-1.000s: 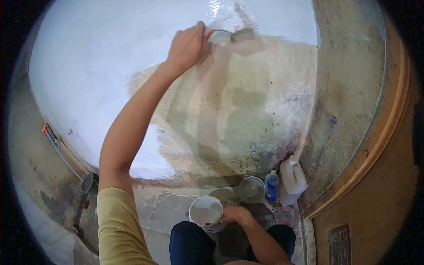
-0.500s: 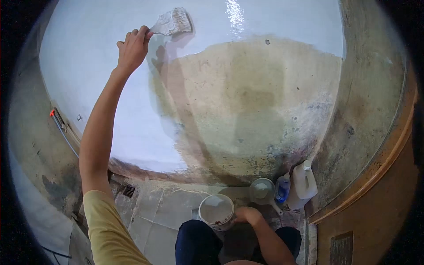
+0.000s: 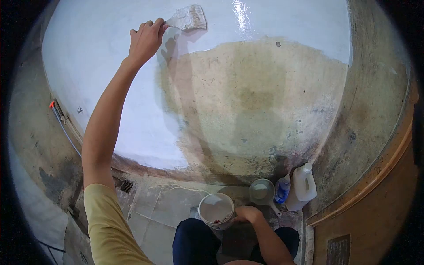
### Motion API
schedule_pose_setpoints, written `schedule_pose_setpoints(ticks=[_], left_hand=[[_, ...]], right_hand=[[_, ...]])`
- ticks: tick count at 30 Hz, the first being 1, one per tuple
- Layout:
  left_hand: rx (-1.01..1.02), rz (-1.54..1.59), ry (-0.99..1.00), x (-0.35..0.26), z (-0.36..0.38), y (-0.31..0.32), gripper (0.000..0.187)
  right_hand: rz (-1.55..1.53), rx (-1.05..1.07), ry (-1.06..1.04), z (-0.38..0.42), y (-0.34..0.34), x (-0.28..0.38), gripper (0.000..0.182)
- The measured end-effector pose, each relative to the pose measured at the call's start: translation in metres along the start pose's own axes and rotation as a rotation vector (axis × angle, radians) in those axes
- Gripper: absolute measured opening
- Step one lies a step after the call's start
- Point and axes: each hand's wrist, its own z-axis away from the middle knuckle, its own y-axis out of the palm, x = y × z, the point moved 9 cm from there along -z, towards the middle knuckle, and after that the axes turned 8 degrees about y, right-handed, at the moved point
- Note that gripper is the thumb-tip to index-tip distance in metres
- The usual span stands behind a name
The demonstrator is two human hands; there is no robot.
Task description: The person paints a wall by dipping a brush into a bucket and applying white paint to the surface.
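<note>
The right hand was at the tub, six o'clock, grip hidden. At four, the bottle bore no legible writing. The left hand, eleven o'clock, pinched the brush, which had swung leftward to twelve, over white coating; bare wall remained below.

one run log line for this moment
left hand: holding wide white-coated paintbrush at upper part of partly white-painted wall | right hand: at side of round white bucket | wall's lower middle: bare beige
</note>
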Motion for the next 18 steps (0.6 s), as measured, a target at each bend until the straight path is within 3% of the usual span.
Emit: schedule_pose_setpoints(ticks=[18], left_hand=[[-0.015, -0.136, 0.036, -0.002, 0.004, -0.012, 0.029]], right_hand=[[0.033, -0.087, -0.008, 0.005, -0.005, 0.001, 0.043]])
